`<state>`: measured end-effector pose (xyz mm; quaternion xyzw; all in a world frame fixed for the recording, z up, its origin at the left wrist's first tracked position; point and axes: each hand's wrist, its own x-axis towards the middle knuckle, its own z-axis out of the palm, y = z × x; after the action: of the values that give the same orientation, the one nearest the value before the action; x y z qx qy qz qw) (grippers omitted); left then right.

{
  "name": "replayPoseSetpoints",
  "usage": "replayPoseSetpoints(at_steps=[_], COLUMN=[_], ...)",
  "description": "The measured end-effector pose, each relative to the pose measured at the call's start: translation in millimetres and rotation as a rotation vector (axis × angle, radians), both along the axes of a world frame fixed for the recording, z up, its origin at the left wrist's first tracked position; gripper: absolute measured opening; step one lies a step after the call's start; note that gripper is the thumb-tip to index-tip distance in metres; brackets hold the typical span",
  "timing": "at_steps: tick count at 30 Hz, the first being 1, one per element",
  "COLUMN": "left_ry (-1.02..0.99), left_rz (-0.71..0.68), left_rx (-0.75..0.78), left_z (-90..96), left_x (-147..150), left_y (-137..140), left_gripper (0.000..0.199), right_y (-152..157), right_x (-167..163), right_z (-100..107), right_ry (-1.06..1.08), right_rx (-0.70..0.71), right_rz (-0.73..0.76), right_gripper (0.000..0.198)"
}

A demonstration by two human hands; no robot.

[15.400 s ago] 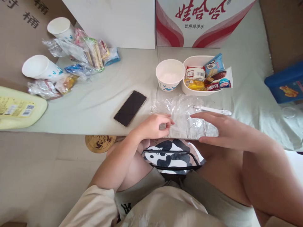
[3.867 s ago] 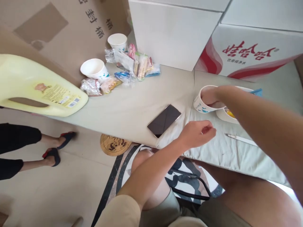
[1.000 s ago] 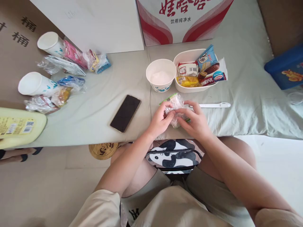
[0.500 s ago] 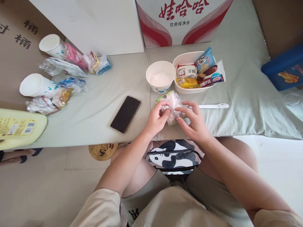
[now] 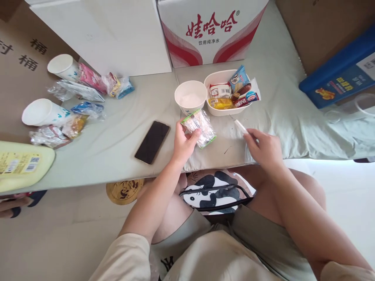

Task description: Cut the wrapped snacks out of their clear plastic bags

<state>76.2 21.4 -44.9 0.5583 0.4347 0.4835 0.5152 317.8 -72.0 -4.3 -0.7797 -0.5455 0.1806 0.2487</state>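
My left hand (image 5: 186, 142) grips a snack packet (image 5: 201, 127) bundled in clear plastic wrap, with green edges showing. Thumb on top, it tilts the packet just in front of a white paper bowl (image 5: 190, 95). In my right hand (image 5: 263, 146) is a slim white utility knife (image 5: 240, 127), its thin tip pointing up and left toward the tub. That white oval tub (image 5: 224, 112) stands right beside the bowl and holds several wrapped snacks, among them a yellow packet (image 5: 221, 103) and a blue packet (image 5: 238, 79).
A phone (image 5: 152, 142) lies left of my hands. Farther left are two tipped paper cups (image 5: 43, 112) (image 5: 63, 66) with plastic-wrapped snacks and a pale yellow bottle (image 5: 26, 164). White boxes (image 5: 108, 39) stand behind; a blue container (image 5: 336, 74) is at right.
My right hand has left the packet, moved right and picked up the white utility knife from the cloth. My left hand now holds the packet alone, slightly raised and tilted.
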Motion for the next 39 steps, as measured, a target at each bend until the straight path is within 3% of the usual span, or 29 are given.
replayPoseSetpoints(at_steps=[4,9,13,18,22,28,32,35,37,39], left_ry=[0.076,0.174,0.124,-0.033,-0.077,0.18,0.415,0.519,0.558,0.573], left_rz=[-0.005,-0.001,0.019,0.185,0.198,0.04,-0.013,0.024,0.012,-0.081], left_rx=[0.07,0.131,0.142,0.172,0.09,0.137,0.299,0.34,0.321,0.308], left_z=[4.1,3.2,5.5,13.4,12.9,-3.2,-2.8,3.9,8.1,11.3], left_x=[4.1,2.2,-0.4,-11.4,-21.0,-4.6,5.5,-2.0,-10.2,-16.5], left_y=[-6.3,-10.5,-8.1,7.3,13.9,-5.7,-13.2,-6.9,-0.9,3.4], left_gripper=[0.069,0.064,0.067,0.066,0.058,0.072,0.061,0.045,0.038,0.036], right_y=[-6.1,8.0,11.4,2.0,-3.5,6.7,14.8,13.6,9.8,5.2], right_x=[-43.1,-69.9,-68.7,-56.6,-32.0,5.7,12.7,12.3,8.0,-1.5], right_z=[15.8,14.8,13.2,19.5,25.5,9.2,-4.6,-7.3,-7.6,-8.4], right_ry=[0.631,0.836,0.719,0.594,0.505,-0.085,-0.298,-0.376,-0.328,-0.204], right_rx=[-0.055,-0.046,-0.125,-0.233,-0.309,-0.094,-0.107,-0.009,0.094,0.2], right_rz=[0.073,0.069,0.132,0.233,0.22,0.041,-0.032,-0.16,-0.094,0.128], right_gripper=[0.044,0.043,0.039,0.04,0.041,0.034,0.035,0.043,0.046,0.046])
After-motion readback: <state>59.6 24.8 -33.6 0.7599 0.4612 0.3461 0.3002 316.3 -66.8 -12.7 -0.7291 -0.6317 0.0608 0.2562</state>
